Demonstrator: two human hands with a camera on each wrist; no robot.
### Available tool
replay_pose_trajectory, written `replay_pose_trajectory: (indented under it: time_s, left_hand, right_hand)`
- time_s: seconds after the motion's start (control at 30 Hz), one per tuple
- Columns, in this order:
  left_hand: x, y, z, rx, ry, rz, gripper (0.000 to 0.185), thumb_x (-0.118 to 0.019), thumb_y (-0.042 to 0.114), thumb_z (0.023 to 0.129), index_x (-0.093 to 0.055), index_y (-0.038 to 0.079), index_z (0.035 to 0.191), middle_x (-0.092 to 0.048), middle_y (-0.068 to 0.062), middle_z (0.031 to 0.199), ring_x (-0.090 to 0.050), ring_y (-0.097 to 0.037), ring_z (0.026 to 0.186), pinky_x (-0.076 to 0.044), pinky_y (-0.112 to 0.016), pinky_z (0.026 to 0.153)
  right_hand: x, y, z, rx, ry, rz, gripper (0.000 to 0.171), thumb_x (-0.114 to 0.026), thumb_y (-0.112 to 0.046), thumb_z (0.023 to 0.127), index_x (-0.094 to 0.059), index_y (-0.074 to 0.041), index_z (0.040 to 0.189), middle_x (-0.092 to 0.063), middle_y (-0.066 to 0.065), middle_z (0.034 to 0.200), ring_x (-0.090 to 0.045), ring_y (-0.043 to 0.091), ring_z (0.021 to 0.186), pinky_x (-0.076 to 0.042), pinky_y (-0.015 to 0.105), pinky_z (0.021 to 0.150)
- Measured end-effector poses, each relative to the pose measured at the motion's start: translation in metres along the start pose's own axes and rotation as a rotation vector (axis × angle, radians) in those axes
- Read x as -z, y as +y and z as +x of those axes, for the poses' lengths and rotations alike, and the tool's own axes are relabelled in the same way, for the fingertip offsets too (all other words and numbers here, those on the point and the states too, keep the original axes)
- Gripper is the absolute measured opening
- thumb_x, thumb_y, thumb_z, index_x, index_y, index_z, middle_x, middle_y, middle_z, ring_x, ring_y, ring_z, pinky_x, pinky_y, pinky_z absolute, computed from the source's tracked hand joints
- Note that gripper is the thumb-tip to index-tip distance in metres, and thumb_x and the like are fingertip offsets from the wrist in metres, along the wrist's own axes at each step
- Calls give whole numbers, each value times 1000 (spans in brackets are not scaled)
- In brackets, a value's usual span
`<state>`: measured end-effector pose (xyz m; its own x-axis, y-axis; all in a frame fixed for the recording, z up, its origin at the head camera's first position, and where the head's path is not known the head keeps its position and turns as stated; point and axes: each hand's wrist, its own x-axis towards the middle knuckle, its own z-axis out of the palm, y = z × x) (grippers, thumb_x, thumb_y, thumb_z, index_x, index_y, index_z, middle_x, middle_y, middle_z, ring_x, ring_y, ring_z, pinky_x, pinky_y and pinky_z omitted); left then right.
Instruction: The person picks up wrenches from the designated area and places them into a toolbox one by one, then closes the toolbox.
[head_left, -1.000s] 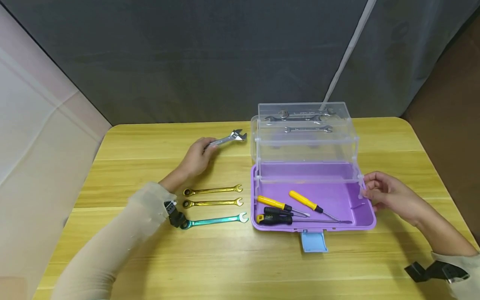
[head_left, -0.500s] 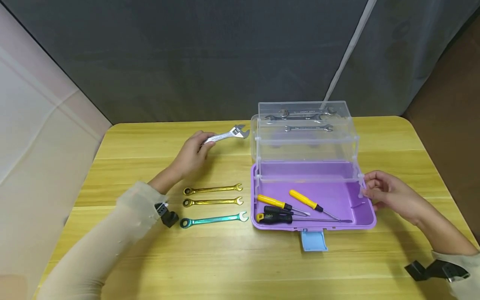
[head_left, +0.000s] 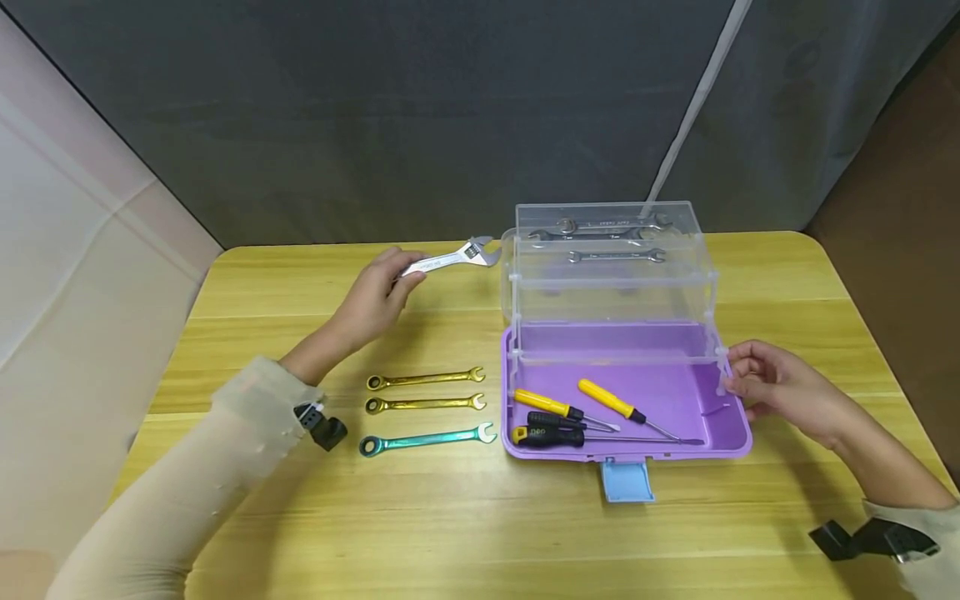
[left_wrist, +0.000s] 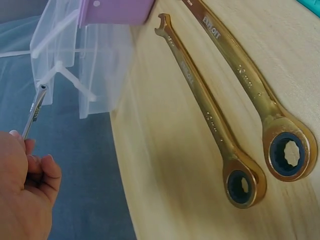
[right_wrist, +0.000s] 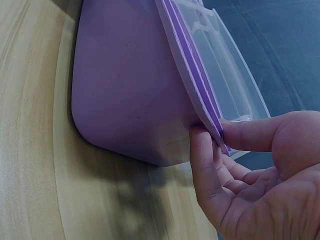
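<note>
My left hand (head_left: 372,298) grips a silver adjustable wrench (head_left: 442,260) by its handle, raised above the table. The wrench's head points right, close beside the clear trays of the toolbox. With thumb and fingers, my right hand (right_wrist: 250,185) pinches the rim of the purple toolbox (head_left: 660,392) at its right side. Inside the box lie several screwdrivers, two with yellow handles (head_left: 606,400) and others with black handles (head_left: 551,437). The clear upper tray (head_left: 607,287) stands raised at the back, holding silver open-end wrenches (head_left: 617,257).
Two gold ratchet wrenches (head_left: 426,403) and a teal ratchet wrench (head_left: 427,440) lie in a row on the table, left of the box. A light blue latch (head_left: 628,482) hangs from the box's front. A dark curtain (head_left: 375,125) stands behind the table.
My left hand has moved back and to the left, lifting the adjustable wrench higher, with its head nearer the clear trays. My right hand stays at the box rim.
</note>
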<state>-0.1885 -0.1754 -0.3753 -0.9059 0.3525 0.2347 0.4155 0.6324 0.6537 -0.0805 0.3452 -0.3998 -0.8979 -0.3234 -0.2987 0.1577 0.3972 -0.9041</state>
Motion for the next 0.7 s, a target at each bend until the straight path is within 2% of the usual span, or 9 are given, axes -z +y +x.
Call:
replay_pose_trajectory:
  time_s: [0.37, 0.7]
  left_hand:
    - [5, 12, 1, -82, -1, 7, 32, -53, 13, 106, -63, -5, 131, -48, -10, 86, -41, -21, 72, -35, -34, 65]
    - [4, 28, 5, -104, -1, -5, 30, -55, 13, 106, -64, -3, 129, -48, -10, 87, -42, -21, 73, -35, -34, 66]
  right_hand:
    - [0, -1, 0, -6, 1, -9, 25, -57, -1, 102, -43, 8, 122, -59, 2, 94, -64, 15, 80, -58, 35, 63]
    - [0, -1, 0, 0, -7, 3, 23, -57, -1, 102, -44, 6, 120, -60, 2, 93, -64, 15, 80, -58, 35, 64]
